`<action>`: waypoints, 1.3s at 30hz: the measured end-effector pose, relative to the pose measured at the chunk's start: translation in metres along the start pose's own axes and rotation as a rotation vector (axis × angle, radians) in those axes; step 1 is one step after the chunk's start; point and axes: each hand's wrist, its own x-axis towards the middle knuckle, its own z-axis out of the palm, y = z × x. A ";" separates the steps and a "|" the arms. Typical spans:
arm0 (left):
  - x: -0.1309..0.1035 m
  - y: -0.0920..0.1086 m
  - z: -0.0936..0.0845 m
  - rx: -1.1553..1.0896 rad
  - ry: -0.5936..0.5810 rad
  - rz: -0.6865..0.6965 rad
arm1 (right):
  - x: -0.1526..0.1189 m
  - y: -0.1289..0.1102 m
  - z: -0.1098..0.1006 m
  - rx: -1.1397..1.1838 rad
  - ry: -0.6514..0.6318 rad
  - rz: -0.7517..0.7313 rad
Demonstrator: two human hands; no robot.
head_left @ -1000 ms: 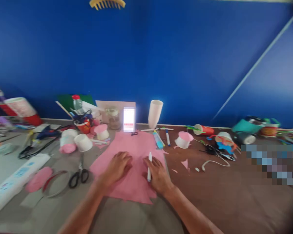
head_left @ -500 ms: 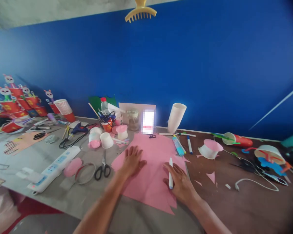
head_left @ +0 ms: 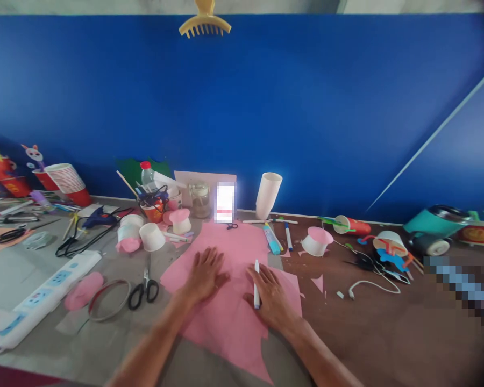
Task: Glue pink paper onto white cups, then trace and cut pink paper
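Head view records the left hand [head_left: 205, 275] palm down, fingers spread, on a large, irregularly cut pink paper sheet [head_left: 234, 312] lying on the grey-and-brown tabletop [head_left: 371, 338]. The right hand [head_left: 273, 298] rests on the sheet's right side, a slim white marker pen [head_left: 257, 285] lodged between thumb and extended fingers; black-handled metal scissors [head_left: 150, 291] lie near the sheet's left edge.

Shown: two bare hands, one left hand [head_left: 205, 275] and one right hand [head_left: 272, 296]; one slim white marker [head_left: 257, 293]; large pink paper sheeting [head_left: 234, 317], number of sheets unclear; at least two pairs of black-handled metal scissors [head_left: 135, 296]; two squat white paper tubs with pink tops [head_left: 314, 247]; one long white plastic power strip [head_left: 47, 300]; one clear red-capped bottle [head_left: 146, 176]; one glass jar [head_left: 200, 200].
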 end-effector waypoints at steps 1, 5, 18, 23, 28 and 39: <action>0.001 -0.004 0.001 0.009 0.008 -0.040 | 0.000 -0.001 -0.002 -0.001 -0.013 0.006; 0.005 -0.020 0.006 0.051 0.121 -0.213 | 0.001 0.000 -0.004 0.012 -0.017 0.009; 0.012 -0.032 -0.028 -0.058 0.112 -0.499 | 0.001 0.000 0.000 0.026 -0.023 0.026; 0.013 -0.038 -0.028 -0.094 0.116 -0.497 | 0.000 0.001 0.002 0.021 -0.012 0.020; 0.013 -0.046 -0.024 -0.161 0.139 -0.471 | 0.000 0.003 0.004 0.008 -0.015 0.008; 0.010 -0.047 -0.014 -0.051 0.241 -0.495 | -0.002 0.012 0.015 -0.013 -0.015 -0.009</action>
